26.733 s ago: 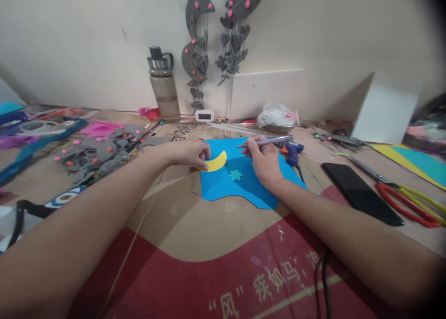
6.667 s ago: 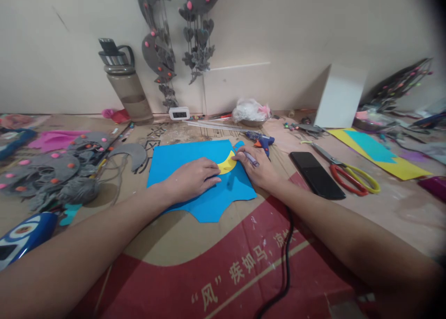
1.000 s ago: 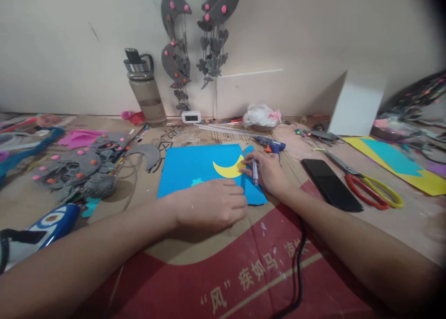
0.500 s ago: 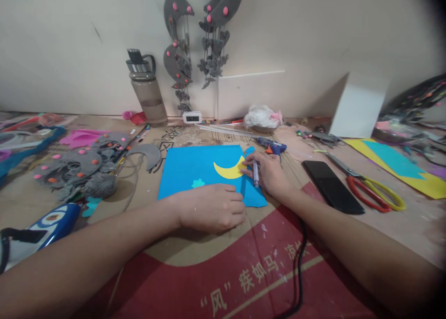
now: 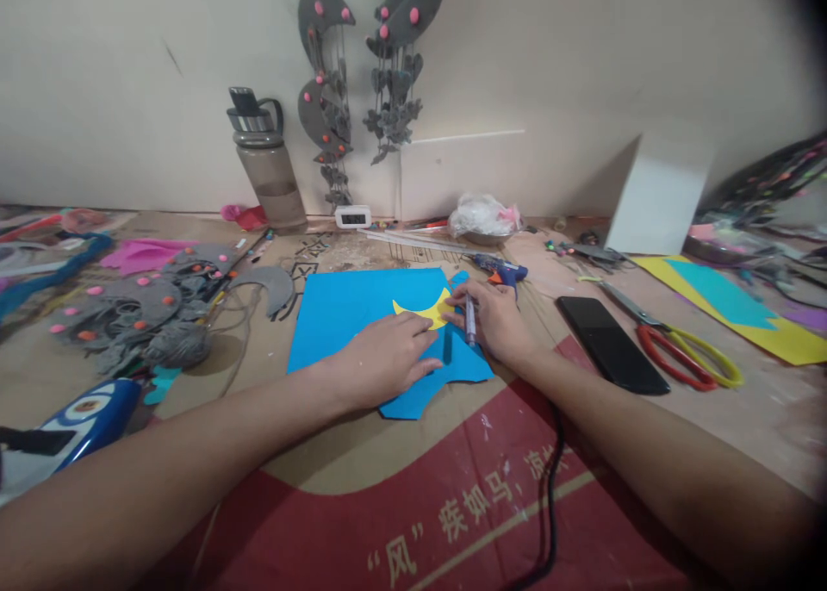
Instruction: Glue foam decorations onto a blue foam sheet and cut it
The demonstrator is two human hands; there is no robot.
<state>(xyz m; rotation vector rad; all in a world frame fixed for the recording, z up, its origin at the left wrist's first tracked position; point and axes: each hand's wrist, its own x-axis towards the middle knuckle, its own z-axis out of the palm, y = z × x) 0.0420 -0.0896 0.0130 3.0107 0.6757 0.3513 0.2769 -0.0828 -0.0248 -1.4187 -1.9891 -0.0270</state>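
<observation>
A blue sheet (image 5: 342,302) with a cut lower edge lies in front of me on cardboard. On it rests a yellow crescent moon cutout (image 5: 439,309). My left hand (image 5: 391,354) lies over the sheet, thumb apart from the other fingers, fingertips on the moon's lower edge. Between the fingers of my right hand (image 5: 494,320) is a pale purple pen (image 5: 470,322), pointing down. The fingertips of this hand touch the moon's right tip. Part of the moon is covered by my left hand.
Behind the sheet lies a blue glue gun (image 5: 507,270). A black phone (image 5: 607,341) and red-and-yellow-handled scissors (image 5: 678,341) are on the right. A water bottle (image 5: 268,173) stands by the wall. Grey felt pieces (image 5: 155,302) with pompoms are heaped left.
My left hand has gone from a loose fist at the sheet's lower edge to outstretched fingers on the moon. It now hides the small turquoise flower. My right hand still holds the pen.
</observation>
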